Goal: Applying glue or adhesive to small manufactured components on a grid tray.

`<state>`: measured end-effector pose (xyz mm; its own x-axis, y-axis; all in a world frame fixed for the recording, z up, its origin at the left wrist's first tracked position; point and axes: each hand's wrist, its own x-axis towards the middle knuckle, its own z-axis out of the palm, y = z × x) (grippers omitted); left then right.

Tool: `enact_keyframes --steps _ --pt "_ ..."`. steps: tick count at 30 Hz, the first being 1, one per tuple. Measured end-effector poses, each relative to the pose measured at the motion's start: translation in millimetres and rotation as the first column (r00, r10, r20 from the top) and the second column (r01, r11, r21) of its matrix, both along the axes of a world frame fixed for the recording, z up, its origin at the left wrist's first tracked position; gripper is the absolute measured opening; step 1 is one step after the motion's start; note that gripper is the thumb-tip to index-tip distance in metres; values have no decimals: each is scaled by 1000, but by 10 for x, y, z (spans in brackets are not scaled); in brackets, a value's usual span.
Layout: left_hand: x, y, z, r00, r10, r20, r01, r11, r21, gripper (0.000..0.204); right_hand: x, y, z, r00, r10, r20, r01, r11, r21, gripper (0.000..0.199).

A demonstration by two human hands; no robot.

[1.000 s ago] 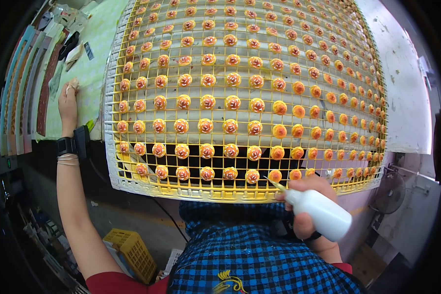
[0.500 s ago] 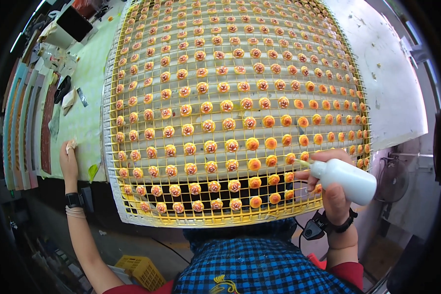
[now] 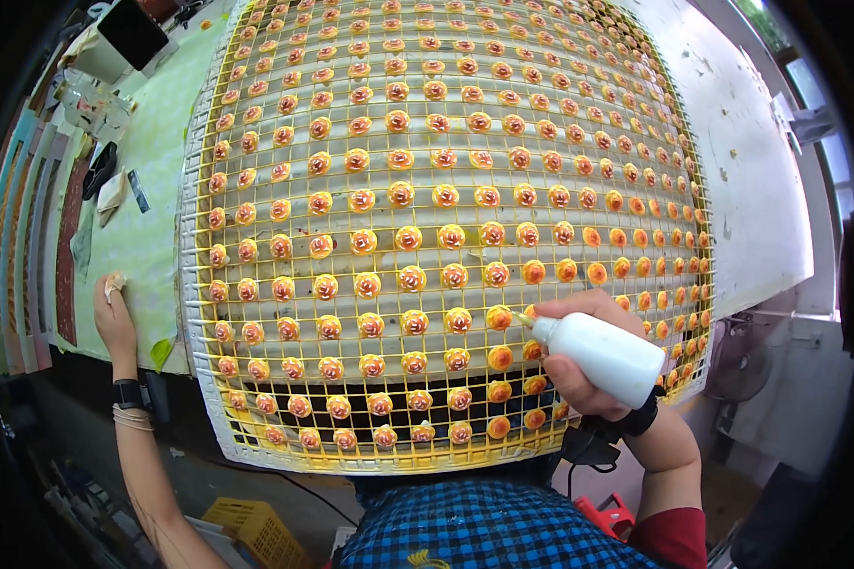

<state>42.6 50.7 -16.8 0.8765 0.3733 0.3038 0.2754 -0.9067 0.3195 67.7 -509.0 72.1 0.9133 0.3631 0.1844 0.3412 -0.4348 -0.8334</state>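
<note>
White squeeze bottle [image 3: 605, 355] in right hand [image 3: 579, 379], nozzle at orange piece [image 3: 499, 318]

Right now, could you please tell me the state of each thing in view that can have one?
White squeeze bottle: tilted on its side, nozzle at an orange piece, held in the right hand.
Left hand: resting on the green table edge, a small pale object under its fingers.
Yellow wire rack: lying flat, overhanging the table's near edge.
Small round orange pieces: seated in rows; the left ones show red-and-white tops, the right ones plain orange.
</note>
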Motion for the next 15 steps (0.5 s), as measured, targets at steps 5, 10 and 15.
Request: enact_keyframes --steps 5,10,15 --pt "30 62 -73 992 4 128 -6 1000 17 28 -13 -24 15 998 33 48 -29 995 -91 25" --pt "94 110 -105 982 181 61 -186 978 97 34 -9 -26 34 992 7 -125 -11 999 -31 28" --pt "77 138 -100 986 159 50 -162 984 78 35 -14 -44 -1 997 66 -27 -69 992 -108 30"
